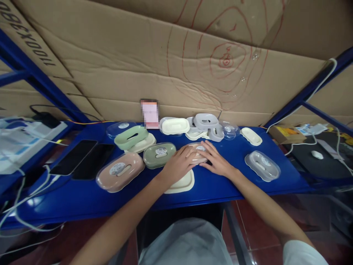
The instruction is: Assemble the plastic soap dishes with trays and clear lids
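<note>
A: What's standing behind everything?

B: Brown cardboard [110, 66] is rising along the far side of the blue table [215, 187] (red loops are sprawling across it). Grey covers [206, 126] are lining the back.

A: Where is there room for moving?

B: Mostly rightward: bare blue is stretching between the right hand [217, 162] and a clear-lidded grey box [263, 167]. Leftward, a lidded green box [156, 159] is crowding the left hand [180, 163], and a cream tray [184, 182] is lying between the hands and the front edge.

A: And the small pink box [199, 157]?

B: It's sitting between both hands, touching each. The left is draping its fingers over it; whether they're gripping, I can't tell. The right is lying open along the other side, fingers apart.
</note>
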`<action>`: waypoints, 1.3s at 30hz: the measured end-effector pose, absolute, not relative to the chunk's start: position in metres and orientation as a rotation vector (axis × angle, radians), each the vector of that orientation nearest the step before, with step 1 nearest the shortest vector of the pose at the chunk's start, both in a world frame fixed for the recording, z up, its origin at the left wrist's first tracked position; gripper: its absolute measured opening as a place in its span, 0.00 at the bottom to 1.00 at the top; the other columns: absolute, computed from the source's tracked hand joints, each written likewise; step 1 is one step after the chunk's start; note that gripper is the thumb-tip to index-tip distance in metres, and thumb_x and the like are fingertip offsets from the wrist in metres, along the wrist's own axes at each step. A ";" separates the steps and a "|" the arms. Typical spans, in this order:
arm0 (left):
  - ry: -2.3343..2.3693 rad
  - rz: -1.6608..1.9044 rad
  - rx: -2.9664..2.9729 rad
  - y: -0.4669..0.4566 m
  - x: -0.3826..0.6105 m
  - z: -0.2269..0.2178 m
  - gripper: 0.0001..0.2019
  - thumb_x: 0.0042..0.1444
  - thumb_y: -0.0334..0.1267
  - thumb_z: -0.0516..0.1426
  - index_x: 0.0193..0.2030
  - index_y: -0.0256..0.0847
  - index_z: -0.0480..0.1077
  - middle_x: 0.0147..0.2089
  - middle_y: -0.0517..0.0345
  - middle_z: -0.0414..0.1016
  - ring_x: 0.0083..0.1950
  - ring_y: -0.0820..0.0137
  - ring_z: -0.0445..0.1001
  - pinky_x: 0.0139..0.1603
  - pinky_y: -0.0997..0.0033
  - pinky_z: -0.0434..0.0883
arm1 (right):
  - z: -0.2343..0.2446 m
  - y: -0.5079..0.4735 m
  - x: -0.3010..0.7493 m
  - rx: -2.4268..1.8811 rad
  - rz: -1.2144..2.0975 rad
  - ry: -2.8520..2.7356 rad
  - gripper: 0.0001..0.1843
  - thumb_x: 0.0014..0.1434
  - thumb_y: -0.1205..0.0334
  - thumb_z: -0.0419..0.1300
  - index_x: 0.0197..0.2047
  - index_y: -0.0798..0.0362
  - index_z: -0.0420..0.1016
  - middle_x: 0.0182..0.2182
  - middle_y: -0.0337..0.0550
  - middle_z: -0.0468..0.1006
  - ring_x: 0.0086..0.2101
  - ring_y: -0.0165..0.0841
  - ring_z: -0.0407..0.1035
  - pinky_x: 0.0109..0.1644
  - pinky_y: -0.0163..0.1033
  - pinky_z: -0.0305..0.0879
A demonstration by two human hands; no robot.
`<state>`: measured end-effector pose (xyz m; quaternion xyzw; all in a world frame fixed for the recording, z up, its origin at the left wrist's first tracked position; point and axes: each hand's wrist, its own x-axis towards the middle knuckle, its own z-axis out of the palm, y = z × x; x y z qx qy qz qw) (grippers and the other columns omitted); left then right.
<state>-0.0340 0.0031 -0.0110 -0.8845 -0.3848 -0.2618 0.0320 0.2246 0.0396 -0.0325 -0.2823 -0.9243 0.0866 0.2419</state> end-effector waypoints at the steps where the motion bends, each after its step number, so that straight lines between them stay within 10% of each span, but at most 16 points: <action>1: -1.203 -0.810 -2.711 0.003 -0.034 -0.013 0.16 0.67 0.38 0.62 0.59 0.42 0.70 0.63 0.41 0.75 0.68 0.50 0.73 0.65 0.49 0.74 | -0.034 0.040 0.225 -0.774 0.257 -2.528 0.40 0.74 0.51 0.60 0.82 0.40 0.46 0.80 0.48 0.46 0.79 0.50 0.34 0.78 0.67 0.51; 16: -1.240 -0.779 -2.686 -0.018 -0.037 -0.013 0.16 0.72 0.32 0.55 0.64 0.37 0.69 0.73 0.36 0.68 0.77 0.52 0.64 0.73 0.47 0.67 | -0.029 0.042 0.227 -0.895 0.118 -2.572 0.33 0.75 0.49 0.57 0.79 0.40 0.57 0.76 0.49 0.60 0.76 0.48 0.48 0.77 0.63 0.56; 23: -1.460 -0.603 -2.599 -0.115 -0.068 -0.017 0.12 0.73 0.44 0.56 0.56 0.42 0.75 0.62 0.44 0.78 0.61 0.51 0.78 0.62 0.46 0.74 | -0.027 -0.001 0.266 -1.361 -0.194 -2.269 0.35 0.76 0.53 0.56 0.81 0.40 0.51 0.77 0.51 0.56 0.76 0.58 0.46 0.74 0.74 0.53; 30: -1.231 -0.709 -2.869 -0.093 -0.024 -0.033 0.30 0.73 0.47 0.57 0.75 0.37 0.59 0.77 0.37 0.64 0.78 0.51 0.62 0.75 0.43 0.64 | -0.026 -0.037 0.221 -0.992 0.083 -2.583 0.34 0.78 0.58 0.50 0.82 0.40 0.45 0.76 0.48 0.61 0.74 0.45 0.56 0.76 0.62 0.58; 39: -1.416 -0.722 -2.708 -0.101 -0.054 -0.030 0.12 0.72 0.31 0.55 0.58 0.43 0.74 0.57 0.48 0.80 0.62 0.56 0.77 0.62 0.49 0.74 | 0.029 0.114 0.226 -1.287 -0.205 -2.312 0.27 0.75 0.57 0.53 0.74 0.51 0.66 0.70 0.57 0.70 0.71 0.55 0.60 0.73 0.70 0.52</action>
